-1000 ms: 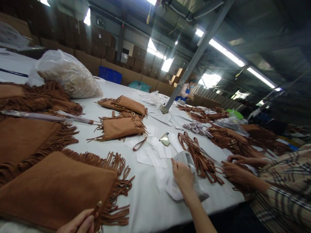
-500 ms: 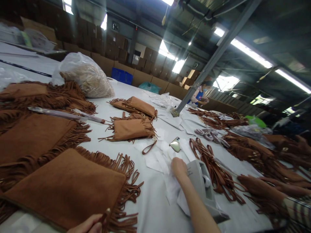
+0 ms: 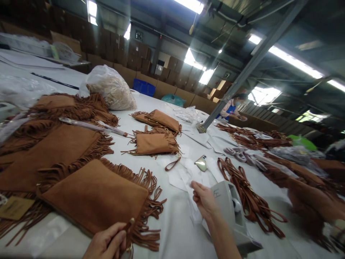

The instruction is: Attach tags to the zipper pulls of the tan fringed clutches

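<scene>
My left hand (image 3: 107, 244) is at the bottom edge, fingers closed on the near corner of a brown suede fringed bag (image 3: 97, 196) that lies flat on the white table (image 3: 175, 230). My right hand (image 3: 205, 199) reaches forward over white paper sheets (image 3: 185, 176), fingers curled and pinching at a sheet beside a grey tape dispenser (image 3: 230, 212). Past the dispenser lies a bundle of brown straps (image 3: 248, 198).
More fringed bags (image 3: 156, 142) lie mid-table and stacked at left (image 3: 54, 144). A gold phone (image 3: 201, 163), a clear bag of filling (image 3: 111, 88), a slanted steel post (image 3: 242, 75) and cardboard boxes are behind. A co-worker's blurred arm (image 3: 318, 201) is at right; another person (image 3: 231, 108) stands far back.
The view has swung left and down. My left hand has come further into view on the bag's corner. My right hand lifted slightly beside the dispenser. The co-worker's hands slid to the right edge.
</scene>
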The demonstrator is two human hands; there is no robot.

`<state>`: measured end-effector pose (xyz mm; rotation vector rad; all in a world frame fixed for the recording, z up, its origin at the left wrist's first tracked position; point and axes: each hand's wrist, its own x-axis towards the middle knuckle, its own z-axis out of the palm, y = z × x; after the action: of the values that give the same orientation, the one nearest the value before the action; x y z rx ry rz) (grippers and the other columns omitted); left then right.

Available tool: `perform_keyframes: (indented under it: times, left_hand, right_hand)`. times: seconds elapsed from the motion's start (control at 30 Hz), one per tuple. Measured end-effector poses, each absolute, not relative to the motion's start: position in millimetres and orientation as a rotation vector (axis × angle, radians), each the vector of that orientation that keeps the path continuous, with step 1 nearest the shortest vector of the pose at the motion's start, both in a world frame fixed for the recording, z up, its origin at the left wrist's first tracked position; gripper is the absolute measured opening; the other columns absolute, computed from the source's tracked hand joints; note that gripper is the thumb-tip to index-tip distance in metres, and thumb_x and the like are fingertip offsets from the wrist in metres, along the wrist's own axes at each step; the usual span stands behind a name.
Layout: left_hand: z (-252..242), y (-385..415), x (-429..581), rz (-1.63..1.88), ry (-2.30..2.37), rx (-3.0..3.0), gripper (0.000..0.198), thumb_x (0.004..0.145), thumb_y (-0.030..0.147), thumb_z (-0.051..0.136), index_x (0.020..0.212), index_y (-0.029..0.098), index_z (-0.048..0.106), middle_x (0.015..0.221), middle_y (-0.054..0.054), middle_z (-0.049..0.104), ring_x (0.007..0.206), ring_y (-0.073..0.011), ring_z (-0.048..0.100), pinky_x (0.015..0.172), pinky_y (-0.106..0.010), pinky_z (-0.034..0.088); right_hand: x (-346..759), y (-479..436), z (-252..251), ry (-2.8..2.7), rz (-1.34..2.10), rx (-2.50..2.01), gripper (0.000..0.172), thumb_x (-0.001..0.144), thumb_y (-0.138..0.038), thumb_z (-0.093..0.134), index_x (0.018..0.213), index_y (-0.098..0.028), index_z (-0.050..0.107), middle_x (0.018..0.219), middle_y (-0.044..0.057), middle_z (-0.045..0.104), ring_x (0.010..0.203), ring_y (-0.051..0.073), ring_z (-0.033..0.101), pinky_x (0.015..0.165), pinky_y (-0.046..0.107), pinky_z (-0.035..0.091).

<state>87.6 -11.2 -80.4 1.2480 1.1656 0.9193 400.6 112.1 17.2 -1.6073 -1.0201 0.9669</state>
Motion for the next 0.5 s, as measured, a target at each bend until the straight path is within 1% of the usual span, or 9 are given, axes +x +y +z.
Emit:
perform_keyframes:
  times: [0.1, 0.17, 0.23, 0.37, 0.5]
  left_hand:
    - [-71, -11, 88, 0.919, 1.146, 1.287, 0.042, 0.091, 0.052, 0.04, 0.089, 0.017, 0.063, 0.063, -0.001, 0.061, 0.052, -0.0125, 0.052, 0.053, -0.021, 0.04]
    - [-63, -11, 88, 0.926, 1.154, 1.31, 0.04, 0.091, 0.049, 0.039, 0.088, 0.016, 0.062, 0.063, -0.001, 0.061, 0.052, -0.0124, 0.052, 0.052, -0.021, 0.039]
    - [-56, -11, 87, 0.949, 1.164, 1.334, 0.039, 0.092, 0.047, 0.039, 0.084, 0.016, 0.061, 0.063, -0.001, 0.06, 0.052, -0.0121, 0.051, 0.052, -0.021, 0.039]
    - [-50, -12, 87, 1.007, 1.159, 1.351, 0.037, 0.091, 0.045, 0.041, 0.076, 0.016, 0.058, 0.061, 0.0, 0.058, 0.052, -0.012, 0.05, 0.053, -0.022, 0.038]
    - [-47, -12, 86, 1.035, 1.134, 1.338, 0.035, 0.091, 0.043, 0.042, 0.075, 0.016, 0.058, 0.062, 0.0, 0.057, 0.051, -0.0117, 0.049, 0.052, -0.022, 0.038]
  right_hand:
    - [356, 79, 10, -0.833, 1.275, -1.429, 0.035, 0.059, -0.042, 0.081, 0.069, -0.016, 0.059, 0.062, -0.002, 0.057, 0.045, 0.005, 0.038, 0.038, 0.018, 0.028]
    - [327, 60, 6, -0.604, 1.512, -1.279, 0.034, 0.057, -0.034, 0.085, 0.068, -0.016, 0.058, 0.06, -0.005, 0.055, 0.044, 0.003, 0.037, 0.037, 0.015, 0.028]
    - [302, 46, 2, -0.426, 1.67, -1.162, 0.033, 0.056, -0.027, 0.087, 0.07, -0.016, 0.059, 0.061, -0.007, 0.055, 0.045, 0.002, 0.039, 0.038, 0.014, 0.03]
    - [266, 29, -7, -0.387, 1.776, -1.128, 0.03, 0.058, -0.025, 0.086, 0.074, -0.015, 0.063, 0.06, -0.006, 0.056, 0.045, 0.002, 0.042, 0.039, 0.014, 0.034]
    - [247, 23, -15, -0.372, 1.821, -1.078, 0.028, 0.059, -0.025, 0.085, 0.071, -0.016, 0.061, 0.054, -0.008, 0.053, 0.044, 0.003, 0.044, 0.04, 0.015, 0.035]
